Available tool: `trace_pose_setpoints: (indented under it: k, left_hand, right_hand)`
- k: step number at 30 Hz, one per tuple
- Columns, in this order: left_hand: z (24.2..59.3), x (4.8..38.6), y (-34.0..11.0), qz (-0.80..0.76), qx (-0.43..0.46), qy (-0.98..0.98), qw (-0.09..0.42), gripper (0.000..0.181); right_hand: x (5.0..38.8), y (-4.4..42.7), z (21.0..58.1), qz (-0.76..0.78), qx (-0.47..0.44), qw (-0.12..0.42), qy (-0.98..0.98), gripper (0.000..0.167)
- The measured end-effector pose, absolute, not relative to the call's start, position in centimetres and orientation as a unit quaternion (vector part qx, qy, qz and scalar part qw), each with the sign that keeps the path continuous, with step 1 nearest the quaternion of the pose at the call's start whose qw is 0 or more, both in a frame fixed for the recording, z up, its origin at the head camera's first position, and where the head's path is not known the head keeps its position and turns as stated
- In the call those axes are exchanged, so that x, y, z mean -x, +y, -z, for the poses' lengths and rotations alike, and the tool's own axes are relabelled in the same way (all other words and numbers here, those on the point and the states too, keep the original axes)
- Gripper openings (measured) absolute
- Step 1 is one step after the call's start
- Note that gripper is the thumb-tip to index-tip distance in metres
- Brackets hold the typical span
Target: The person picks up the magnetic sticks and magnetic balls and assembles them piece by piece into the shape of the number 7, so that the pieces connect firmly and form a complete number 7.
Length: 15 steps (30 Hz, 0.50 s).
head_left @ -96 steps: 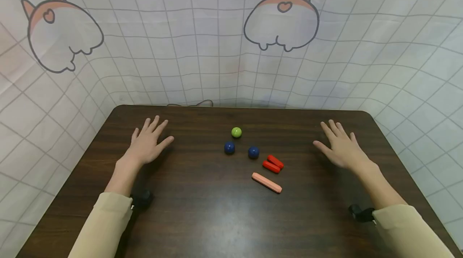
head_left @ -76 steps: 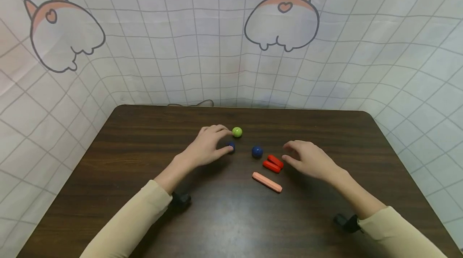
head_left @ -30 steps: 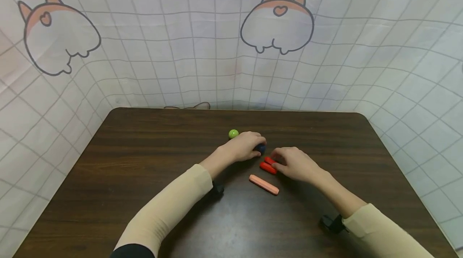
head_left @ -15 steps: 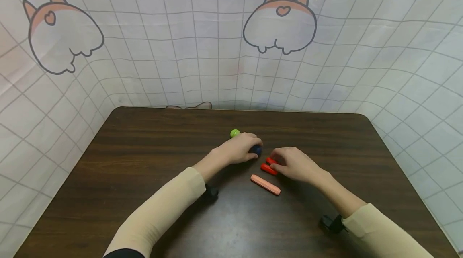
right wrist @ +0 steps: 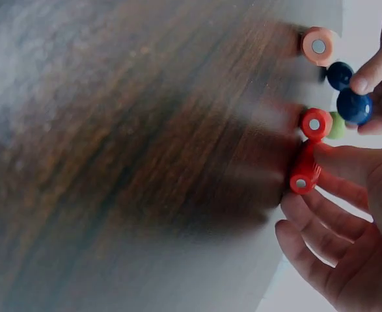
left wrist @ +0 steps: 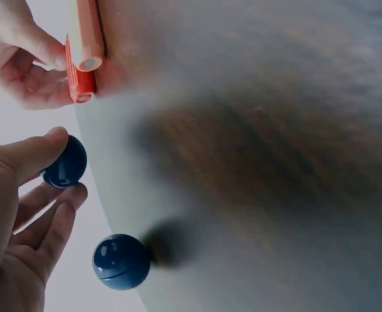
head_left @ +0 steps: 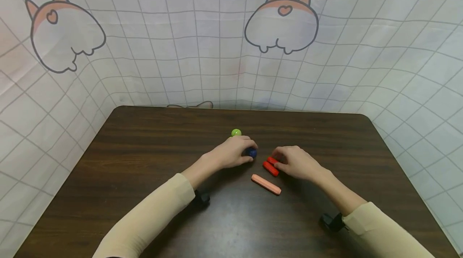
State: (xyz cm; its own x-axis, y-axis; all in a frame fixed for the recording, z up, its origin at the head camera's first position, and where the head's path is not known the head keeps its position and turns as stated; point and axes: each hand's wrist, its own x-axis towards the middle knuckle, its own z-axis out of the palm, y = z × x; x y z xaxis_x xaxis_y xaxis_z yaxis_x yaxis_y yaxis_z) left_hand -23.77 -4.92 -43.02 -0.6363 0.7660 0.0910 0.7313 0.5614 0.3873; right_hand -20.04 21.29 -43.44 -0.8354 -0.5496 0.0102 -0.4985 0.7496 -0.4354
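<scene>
My left hand (head_left: pixel 233 152) pinches a dark blue ball (head_left: pixel 251 152) between thumb and fingers; the left wrist view shows this ball (left wrist: pixel 68 162) in the grip and a second blue ball (left wrist: pixel 121 261) on the table beside the hand. In the head view the second ball is hidden behind the hand. My right hand (head_left: pixel 298 163) holds the farther of two red sticks between thumb and fingers, seen in the right wrist view as a red stick (right wrist: pixel 306 170). The other red stick (head_left: pixel 270 168) lies against it, nearer the front.
A salmon-coloured stick (head_left: pixel 266 184) lies in front of the red ones on the dark wooden table (head_left: pixel 231 226). A green ball (head_left: pixel 236 132) sits just behind my left hand. A white gridded curtain (head_left: pixel 217 41) hangs behind the table.
My left hand has come in from the left, gripped a blue ball and lately shifted slightly left with it. My right hand has moved in to the red sticks, whose angles have changed slightly.
</scene>
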Motion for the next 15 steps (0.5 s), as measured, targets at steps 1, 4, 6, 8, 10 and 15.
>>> trace_pose_setpoints:
  k: [1,4,6,8,10,15]
  left_hand:
    - [43.1,23.6,-5.1,-0.202,-0.423,0.882,0.042,0.035]
    - [43.2,23.3,-5.8,-0.210,-0.422,0.881,0.037,0.035]
    - [43.3,23.0,-6.2,-0.213,-0.421,0.881,0.034,0.035]
    - [43.3,22.8,-6.7,-0.218,-0.420,0.880,0.033,0.035]
    - [43.3,22.7,-7.1,-0.223,-0.417,0.881,0.033,0.035]
    - [43.7,22.4,-8.6,-0.244,-0.406,0.880,0.026,0.035]
  right_hand:
    - [20.1,21.3,43.4,0.212,0.280,0.060,0.934,0.020]
    - [20.2,21.5,43.5,0.200,0.275,0.061,0.938,0.022]
    - [20.3,21.6,43.5,0.195,0.273,0.061,0.940,0.023]
    - [20.3,21.8,43.6,0.196,0.273,0.062,0.940,0.023]
    - [20.5,22.0,43.6,0.202,0.275,0.064,0.938,0.023]
    - [20.8,22.3,43.8,0.219,0.286,0.062,0.931,0.019]
